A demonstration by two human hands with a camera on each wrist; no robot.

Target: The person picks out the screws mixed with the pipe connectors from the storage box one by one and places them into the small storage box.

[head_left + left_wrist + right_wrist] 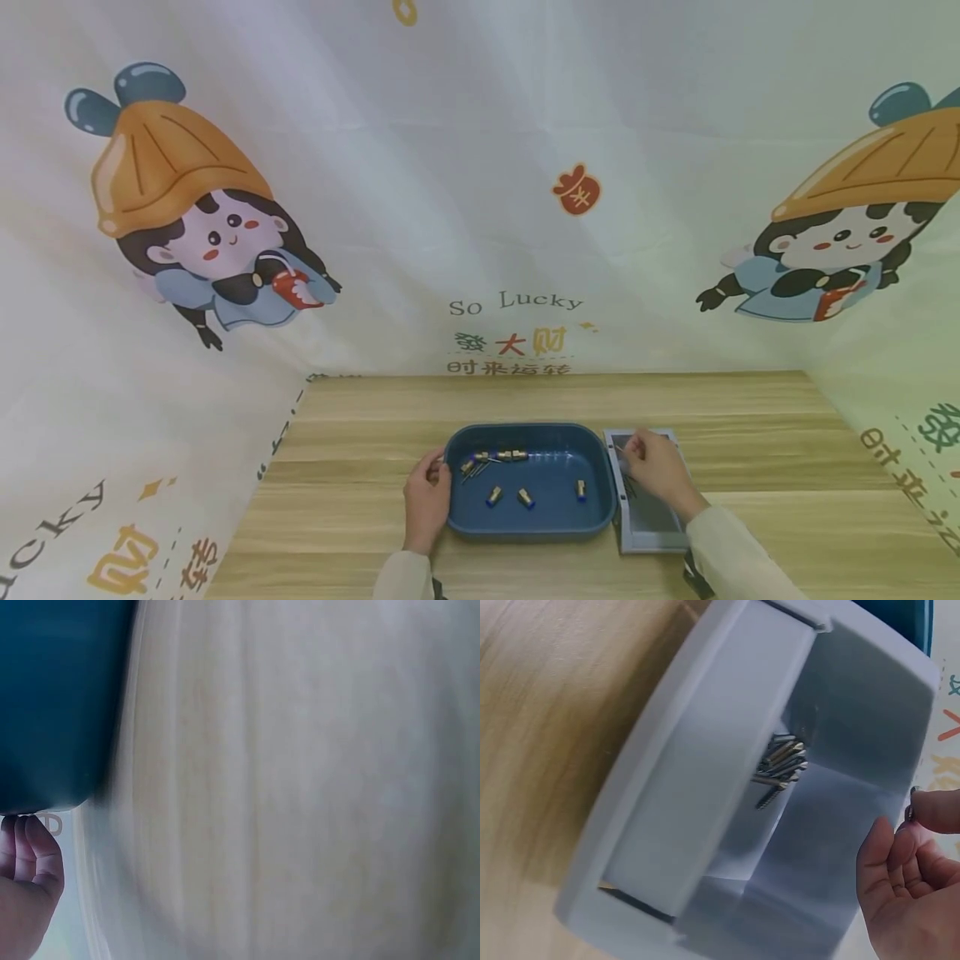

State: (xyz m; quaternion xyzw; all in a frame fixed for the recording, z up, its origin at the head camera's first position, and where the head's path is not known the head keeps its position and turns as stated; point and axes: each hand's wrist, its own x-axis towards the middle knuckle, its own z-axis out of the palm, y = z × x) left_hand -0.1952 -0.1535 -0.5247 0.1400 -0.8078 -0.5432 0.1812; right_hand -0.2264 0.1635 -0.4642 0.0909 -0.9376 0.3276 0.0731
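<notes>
My left hand (427, 498) grips the left end of a blue plastic tray (555, 521), with fingers curled at its edge in the left wrist view. Inside the tray lie several brass fittings (494, 497) with blue ends, and a few screws (474, 472) near the far left corner. Over the far end of a grey box (652, 546), my right hand (660, 471) pinches a small screw (910, 810) between thumb and forefinger. A pile of screws (784, 761) rests inside the box; the hand partly hides it in the head view.
The box stands close against the tray's right side on a wood-grain table (360, 417). A printed cloth (480, 208) hangs behind the table and along both sides. A slatted grey strip (705, 742) spans part of the box's top.
</notes>
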